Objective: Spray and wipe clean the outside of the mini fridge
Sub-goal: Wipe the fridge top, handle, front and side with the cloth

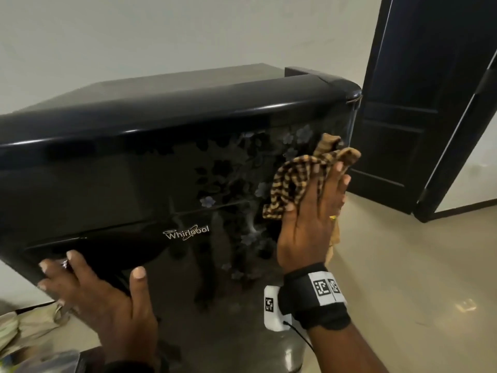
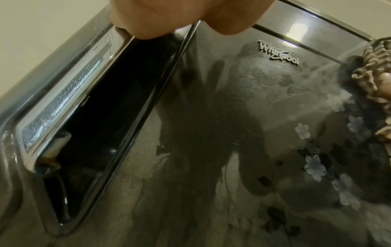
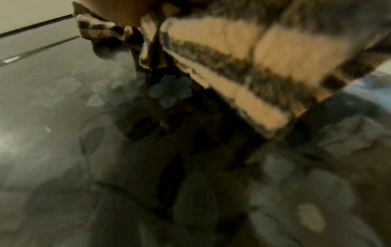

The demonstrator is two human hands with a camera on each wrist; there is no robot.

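The black mini fridge point(image 1: 134, 170) has a glossy door with a flower print and a Whirlpool badge point(image 1: 187, 232). My right hand point(image 1: 317, 208) lies flat on the door's right side and presses a brown and yellow checked cloth point(image 1: 295, 179) against it with straight fingers. My left hand point(image 1: 107, 300) rests spread on the door's lower left, its fingers at the recessed handle point(image 1: 94, 251). In the left wrist view the handle recess point(image 2: 95, 125) and the smeared door point(image 2: 211, 133) show, with the cloth point(image 2: 378, 66) at the right edge. The right wrist view is blurred; the cloth point(image 3: 253, 58) hangs over the printed door point(image 3: 84, 150).
A dark door leaf point(image 1: 416, 103) stands open right of the fridge. Beige floor tiles point(image 1: 403, 265) stretch to the right. A pale wall point(image 1: 161, 36) is behind the fridge. Crumpled light fabric or bags point(image 1: 27, 327) lie at the lower left.
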